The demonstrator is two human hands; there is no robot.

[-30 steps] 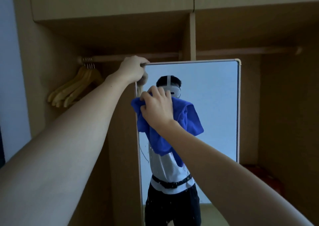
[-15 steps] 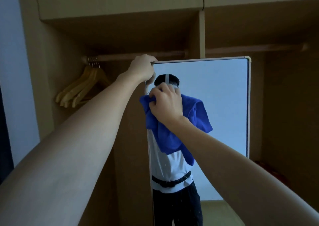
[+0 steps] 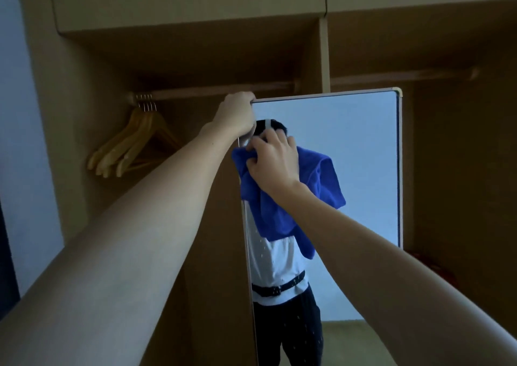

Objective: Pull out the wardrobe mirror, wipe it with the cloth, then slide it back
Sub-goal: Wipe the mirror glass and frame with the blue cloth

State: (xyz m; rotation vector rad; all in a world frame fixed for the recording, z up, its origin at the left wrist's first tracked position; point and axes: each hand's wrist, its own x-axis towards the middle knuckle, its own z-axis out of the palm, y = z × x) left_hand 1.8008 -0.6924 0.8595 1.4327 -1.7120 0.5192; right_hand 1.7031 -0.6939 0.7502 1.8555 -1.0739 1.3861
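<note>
At the mirror's (image 3: 358,169) top left corner, my left hand (image 3: 236,112) grips the frame. My right hand (image 3: 272,164) clutches the blue cloth (image 3: 321,181) against the glass, right of the wooden hangers (image 3: 131,144).

The cloth (image 3: 282,209) is showing solid deep blue, unpatterned. The mirror (image 3: 363,169) is reflecting pale blue-grey inside a light beige frame. The wardrobe (image 3: 195,43) is appearing plain tan-brown. The hangers (image 3: 131,147) are showing yellow wood. The reflected clothing is showing white above black, with a black belt.
</note>
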